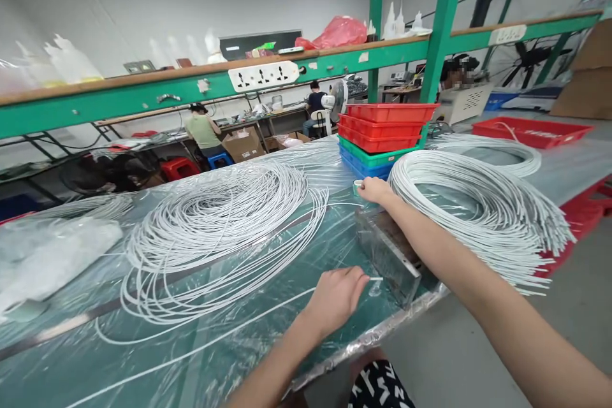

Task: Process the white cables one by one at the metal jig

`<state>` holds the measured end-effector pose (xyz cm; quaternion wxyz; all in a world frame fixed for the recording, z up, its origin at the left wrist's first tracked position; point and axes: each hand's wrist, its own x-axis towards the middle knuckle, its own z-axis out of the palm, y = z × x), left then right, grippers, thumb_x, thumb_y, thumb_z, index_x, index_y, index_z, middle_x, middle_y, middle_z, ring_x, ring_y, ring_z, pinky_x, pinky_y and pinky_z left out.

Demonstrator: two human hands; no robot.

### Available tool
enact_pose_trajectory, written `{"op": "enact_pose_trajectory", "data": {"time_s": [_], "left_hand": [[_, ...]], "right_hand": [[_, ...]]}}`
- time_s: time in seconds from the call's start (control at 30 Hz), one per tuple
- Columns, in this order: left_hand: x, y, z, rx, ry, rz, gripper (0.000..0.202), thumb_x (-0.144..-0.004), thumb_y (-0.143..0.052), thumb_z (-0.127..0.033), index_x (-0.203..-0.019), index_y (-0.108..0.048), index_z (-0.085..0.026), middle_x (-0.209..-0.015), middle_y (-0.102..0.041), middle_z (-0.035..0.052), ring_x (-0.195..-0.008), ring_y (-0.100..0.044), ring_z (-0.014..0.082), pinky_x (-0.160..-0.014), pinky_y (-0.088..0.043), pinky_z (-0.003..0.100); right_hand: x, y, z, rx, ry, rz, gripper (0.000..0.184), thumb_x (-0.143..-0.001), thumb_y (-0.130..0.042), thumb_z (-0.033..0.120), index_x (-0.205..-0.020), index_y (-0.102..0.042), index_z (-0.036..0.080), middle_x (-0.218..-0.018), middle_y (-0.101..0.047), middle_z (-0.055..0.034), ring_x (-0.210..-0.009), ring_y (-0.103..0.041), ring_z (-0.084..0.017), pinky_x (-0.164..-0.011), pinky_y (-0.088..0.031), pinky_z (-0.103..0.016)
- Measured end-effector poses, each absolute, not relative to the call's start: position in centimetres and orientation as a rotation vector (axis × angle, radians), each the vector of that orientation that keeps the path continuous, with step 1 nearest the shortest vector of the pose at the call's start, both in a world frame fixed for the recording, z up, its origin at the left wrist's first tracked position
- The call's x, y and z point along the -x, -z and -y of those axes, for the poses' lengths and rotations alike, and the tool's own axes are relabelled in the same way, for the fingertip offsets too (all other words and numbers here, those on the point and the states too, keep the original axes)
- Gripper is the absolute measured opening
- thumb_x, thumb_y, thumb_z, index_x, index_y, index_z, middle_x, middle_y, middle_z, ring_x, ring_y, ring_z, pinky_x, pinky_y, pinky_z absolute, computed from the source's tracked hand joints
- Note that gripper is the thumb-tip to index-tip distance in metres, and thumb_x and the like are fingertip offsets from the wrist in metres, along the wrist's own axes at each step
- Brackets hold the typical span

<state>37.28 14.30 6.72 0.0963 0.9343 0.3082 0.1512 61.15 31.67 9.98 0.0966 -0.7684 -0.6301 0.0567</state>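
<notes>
My left hand (337,296) is closed around a thin white cable (268,313), and its short end pokes out past my fingers toward a metal block. That cable runs back to the lower left across the table. Farther away, my right hand (375,190) is closed at a small ring-shaped roll (357,186) with a pale rim, beside the stacked trays; my fingers partly hide it. Between my hands stands the grey metal block (387,258). A large loose coil of white cable (224,217) lies to the left, and a thick bundled coil (444,169) sits under and beyond my right forearm.
Red, green and blue trays (387,131) are stacked behind my right hand. Another red tray (530,134) is at the back right. A plastic bag (57,255) lies at left. A green shelf beam (182,92) crosses overhead, bearing a power strip (264,76). Other people sit at far benches.
</notes>
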Motion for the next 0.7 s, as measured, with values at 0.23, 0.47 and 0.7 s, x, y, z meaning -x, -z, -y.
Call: {"op": "enact_pose_trajectory", "data": {"time_s": [0.23,0.47,0.7], "left_hand": [[-40.0,-6.0,-16.7,-2.539,-0.714,-0.946,0.037,-0.104,-0.037,-0.035,-0.089,-0.068,-0.021,-0.082,-0.069,0.0025,-0.074,-0.063,0.0147,-0.067,-0.042,0.026],[-40.8,-5.1,-17.3,-2.593,-0.739,-1.023,0.03,-0.103,-0.042,-0.031,-0.091,-0.067,-0.02,-0.085,-0.07,0.0034,-0.078,-0.065,0.016,-0.068,-0.045,0.027],[-42.0,-5.3,-16.9,-2.638,-0.708,-1.026,0.031,-0.103,-0.036,-0.026,-0.096,-0.066,-0.019,-0.087,-0.068,0.0045,-0.077,-0.065,0.0168,-0.066,-0.047,0.027]], "right_hand": [[-61.4,-9.9,-32.7,2.287,-0.194,1.813,0.042,-0.094,-0.05,0.039,-0.124,-0.066,0.014,-0.119,-0.067,-0.019,-0.115,-0.062,-0.03,-0.092,-0.049,-0.035],[-61.5,-9.6,-33.0,2.297,-0.207,1.821,0.043,-0.093,-0.054,0.041,-0.124,-0.066,0.014,-0.118,-0.067,-0.0188,-0.115,-0.062,-0.028,-0.093,-0.048,-0.032],[-61.5,-9.6,-33.0,2.303,-0.192,1.833,0.045,-0.092,-0.055,0.042,-0.126,-0.065,0.013,-0.118,-0.067,-0.0195,-0.114,-0.063,-0.029,-0.093,-0.048,-0.033]]}}
